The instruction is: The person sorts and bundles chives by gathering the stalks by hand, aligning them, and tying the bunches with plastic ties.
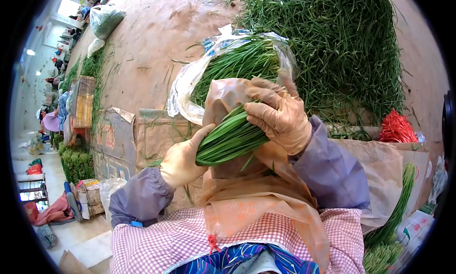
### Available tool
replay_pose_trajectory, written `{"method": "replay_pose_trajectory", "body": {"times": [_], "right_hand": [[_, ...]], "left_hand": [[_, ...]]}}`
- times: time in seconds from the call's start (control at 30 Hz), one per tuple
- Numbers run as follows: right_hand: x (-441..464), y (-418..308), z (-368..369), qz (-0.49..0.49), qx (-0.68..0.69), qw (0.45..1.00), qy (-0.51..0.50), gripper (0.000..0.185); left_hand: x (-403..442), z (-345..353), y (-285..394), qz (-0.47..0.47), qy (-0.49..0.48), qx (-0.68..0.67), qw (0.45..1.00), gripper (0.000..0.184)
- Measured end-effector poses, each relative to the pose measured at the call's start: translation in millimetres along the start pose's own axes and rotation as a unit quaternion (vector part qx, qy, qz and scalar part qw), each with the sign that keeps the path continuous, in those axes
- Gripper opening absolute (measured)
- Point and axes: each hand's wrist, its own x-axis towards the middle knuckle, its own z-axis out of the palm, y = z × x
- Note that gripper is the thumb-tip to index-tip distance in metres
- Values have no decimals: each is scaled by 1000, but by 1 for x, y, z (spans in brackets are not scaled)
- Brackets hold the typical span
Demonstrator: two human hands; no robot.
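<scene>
A bunch of long green stalks (232,140) lies across my lap over an orange-tinted plastic sheet (266,203). My left hand (183,161), in a pale glove, is wrapped round the bunch's lower left end. At the upper right end, my right hand (280,113), also gloved, rests on the bunch with its fingers bent and somewhat apart; its thumb points up. Just beyond both hands, a white plastic bag (187,86) stands open with more green stalks (237,62) inside.
A large heap of loose stalks (337,51) covers the back right. Red ties (398,127) lie at its near corner. Tied bundles (76,165) and a crate (83,102) stand at left. A filled bag (105,21) is at the back left. Several people sit far left.
</scene>
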Motion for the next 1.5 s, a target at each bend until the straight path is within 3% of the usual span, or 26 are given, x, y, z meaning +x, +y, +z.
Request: {"method": "replay_pose_trajectory", "body": {"times": [0.07,0.17,0.2,0.33,0.43,0.5,0.57,0.63,0.67,0.7,0.73,0.77,0.8,0.87,0.9,0.97,1.07,1.17,1.2,1.3,1.33,1.43,1.47,1.5], "right_hand": [[-3,-1,3,63,92,992,56,17],[-7,-4,11,193,266,926,185,12],[-1,-8,9,198,262,917,227,12],[0,-6,1,319,381,828,260,12],[-3,-3,-21,354,379,817,251,11],[-8,14,-46,395,343,785,332,10],[-44,74,-92,317,529,676,404,10],[-102,138,-134,351,447,724,392,13],[-143,178,-130,433,233,823,285,21],[-183,218,-126,485,-2,859,162,31],[-189,201,-121,523,-156,835,73,40],[-177,156,-107,537,-175,823,57,50],[-159,117,-95,545,-83,832,63,60],[-126,59,-74,516,259,816,25,77],[-112,36,-64,497,436,750,-11,85],[-98,5,-23,388,601,698,32,100],[-69,-11,7,353,677,618,187,108],[-45,-16,3,384,688,568,239,106],[-21,-37,-4,336,758,481,284,82],[-42,6,12,353,722,551,226,48],[-42,-1,10,351,752,491,265,25],[-44,3,6,316,761,490,283,21],[-48,6,3,318,741,518,286,20],[-52,9,-2,314,750,513,276,22]], "left_hand": [[1,6,-9,25,11,-45,999,73],[2,16,-16,40,14,-86,995,75],[2,17,-16,36,11,-85,996,76],[4,23,-18,59,22,-82,995,78],[5,26,-15,48,13,-75,996,81],[4,29,-16,45,8,-88,995,84],[3,34,-23,64,17,-115,991,87],[2,38,-24,76,28,-135,988,85],[0,40,-25,81,34,-146,985,84],[-2,41,-26,80,32,-141,986,86],[-1,43,-27,80,32,-137,987,89],[0,44,-27,77,31,-134,987,91],[1,46,-26,73,36,-143,986,91],[-1,49,-20,58,42,-154,985,91],[-2,49,-18,51,52,-138,988,90],[-3,52,-10,43,70,-108,991,88],[-8,56,4,30,98,-12,995,90],[-13,62,8,54,108,96,988,97],[-13,60,13,66,109,107,986,97],[-14,56,16,90,82,95,988,102],[-15,50,20,89,57,78,991,103],[-19,26,30,119,-32,-28,992,106],[-19,17,30,136,-65,-74,986,108],[-17,6,23,114,-134,-139,975,112]]}}
